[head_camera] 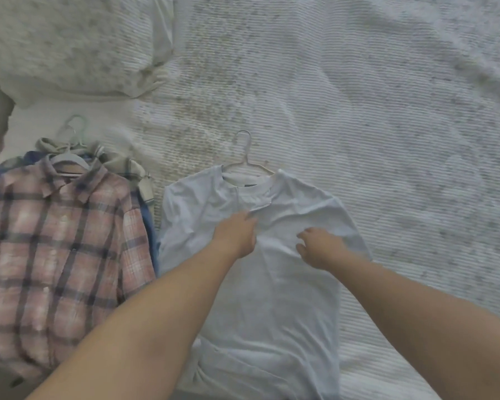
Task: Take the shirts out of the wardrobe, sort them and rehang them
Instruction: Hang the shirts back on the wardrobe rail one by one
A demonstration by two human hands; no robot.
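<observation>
While a pale blue T-shirt (272, 298) lies flat on its wire hanger (244, 157) on the white bedspread (387, 140), the left hand (236, 235) pinches its chest fabric and the right hand (319, 248) hovers with loosely curled fingers. At nine o'clock, a pink plaid shirt (58, 246) tops a hangered pile whose lower garments are mostly hidden; at eleven o'clock lies a pillow (70, 44).

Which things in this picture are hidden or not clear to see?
- Head view: the clothes under the plaid shirt are covered by it; only blue and grey edges show.
- The white shirt hem is cut off by the bottom edge.
- The left hand fingers are blurred; whether they pinch cloth is unclear.
- The label in the collar is too small to read.
</observation>
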